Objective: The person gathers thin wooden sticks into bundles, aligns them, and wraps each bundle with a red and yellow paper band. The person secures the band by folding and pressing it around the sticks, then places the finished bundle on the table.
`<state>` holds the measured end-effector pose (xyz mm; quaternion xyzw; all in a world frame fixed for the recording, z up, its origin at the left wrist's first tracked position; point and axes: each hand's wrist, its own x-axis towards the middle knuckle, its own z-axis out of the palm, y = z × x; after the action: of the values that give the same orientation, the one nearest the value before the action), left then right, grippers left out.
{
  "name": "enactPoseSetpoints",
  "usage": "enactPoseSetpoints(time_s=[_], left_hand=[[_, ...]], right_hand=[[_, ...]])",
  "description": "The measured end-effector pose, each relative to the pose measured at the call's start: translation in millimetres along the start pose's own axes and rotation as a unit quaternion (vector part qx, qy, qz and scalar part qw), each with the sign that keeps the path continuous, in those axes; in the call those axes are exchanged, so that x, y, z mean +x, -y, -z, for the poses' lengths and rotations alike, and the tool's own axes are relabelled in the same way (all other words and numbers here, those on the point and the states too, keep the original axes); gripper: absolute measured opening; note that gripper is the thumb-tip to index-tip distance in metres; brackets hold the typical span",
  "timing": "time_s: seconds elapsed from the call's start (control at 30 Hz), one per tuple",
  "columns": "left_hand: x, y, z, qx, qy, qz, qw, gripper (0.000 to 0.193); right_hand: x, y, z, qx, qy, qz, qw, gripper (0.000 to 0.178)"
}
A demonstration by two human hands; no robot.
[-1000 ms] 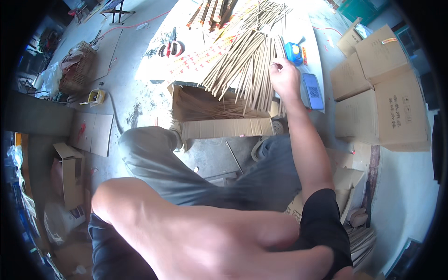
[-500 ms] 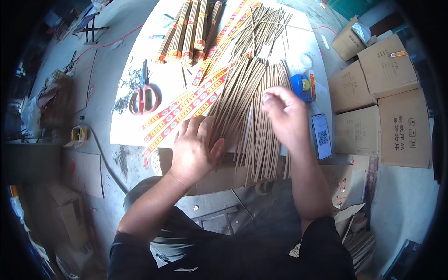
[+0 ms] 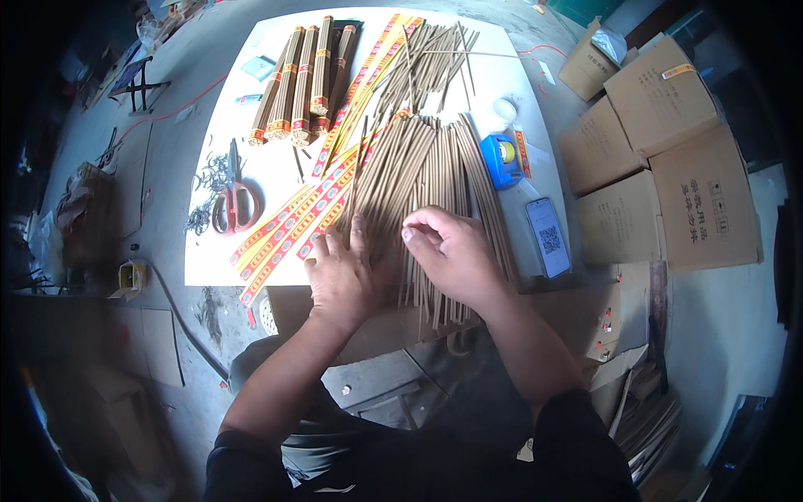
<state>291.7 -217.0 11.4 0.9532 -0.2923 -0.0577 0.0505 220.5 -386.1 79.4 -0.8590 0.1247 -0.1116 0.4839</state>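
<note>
A wide pile of thin brown incense sticks [image 3: 435, 176] lies fanned out on the white table [image 3: 284, 79], the near ends sticking out past its front edge. My left hand [image 3: 341, 276] rests at the pile's left side, fingers stretched over the outermost sticks. Over the middle of the pile is my right hand [image 3: 456, 255], its thumb and forefinger drawn together in a pinch. Whatever may be between those fingertips is too small to make out. Red and yellow printed paper strips [image 3: 293, 213] lie left of the pile, partly beneath it.
Wrapped incense bundles [image 3: 301, 84] lie at the back left, with red-handled scissors [image 3: 236, 197] nearer. Right of the pile are a blue tape dispenser [image 3: 502, 163], a white tape roll [image 3: 504, 110] and a phone [image 3: 548, 237]. Cardboard boxes [image 3: 661, 92] stand beyond the table's right edge.
My right hand has come leftward and down, closer to my left hand, its fingers more curled. My left hand stays at the pile's left side. The whole view has shifted slightly.
</note>
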Motion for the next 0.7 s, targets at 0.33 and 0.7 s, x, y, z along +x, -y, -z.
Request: enactPoseSetpoints(time_s=[0.33,0.7], left_hand=[[22.4,-4.6,-2.1,-0.082,-0.012,0.022,0.996,0.072],[31.9,13.2,-10.2,-0.117,-0.029,0.020,0.993,0.073]], right_hand=[[-6.2,-8.8,-18.2,-0.010,0.003,0.082,0.997,0.015],[6.2,-15.2,-19.9,-0.019,-0.009,0.078,0.997,0.014]])
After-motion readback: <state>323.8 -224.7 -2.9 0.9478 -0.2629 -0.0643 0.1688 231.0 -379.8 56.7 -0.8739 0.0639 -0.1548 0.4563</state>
